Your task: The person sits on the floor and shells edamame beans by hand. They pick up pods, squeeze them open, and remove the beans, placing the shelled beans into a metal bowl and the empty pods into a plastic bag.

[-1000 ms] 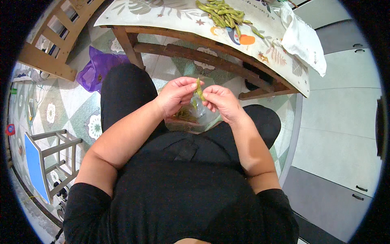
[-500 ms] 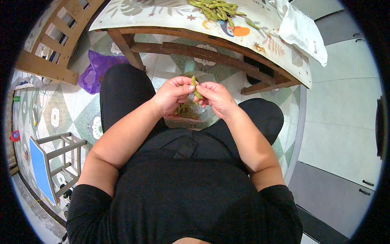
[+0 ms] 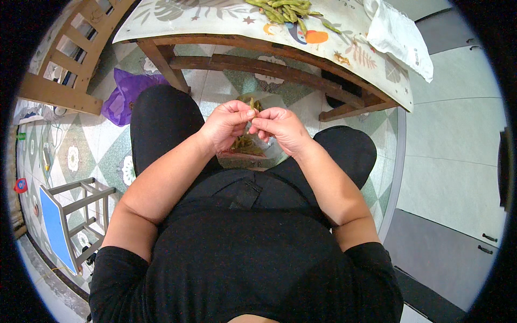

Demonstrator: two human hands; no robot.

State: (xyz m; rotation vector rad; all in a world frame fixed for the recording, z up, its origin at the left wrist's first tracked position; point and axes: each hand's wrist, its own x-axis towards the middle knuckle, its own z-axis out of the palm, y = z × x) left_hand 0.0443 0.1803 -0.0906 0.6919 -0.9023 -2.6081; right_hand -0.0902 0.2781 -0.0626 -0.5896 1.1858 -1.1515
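I sit with my knees apart, both hands raised over my lap. My left hand (image 3: 229,125) and my right hand (image 3: 280,126) meet fingertip to fingertip, pinching one green bean pod (image 3: 253,104) between them. Below my hands, between my thighs, sits a clear bowl (image 3: 269,156) with green pod pieces in it, mostly hidden by my hands. A pile of green bean pods (image 3: 283,8) lies on the patterned tablecloth of the wooden table (image 3: 258,51) ahead of me.
A white plastic bag (image 3: 398,37) lies at the table's right end. A purple bag (image 3: 129,94) rests on the tiled floor by my left knee. A small blue stool (image 3: 64,220) stands at my left, a wooden chair (image 3: 64,59) beyond it.
My hands have stayed together over the bowl, working the pod with small finger movements. My head has tilted down a little, so the table sits higher in view.
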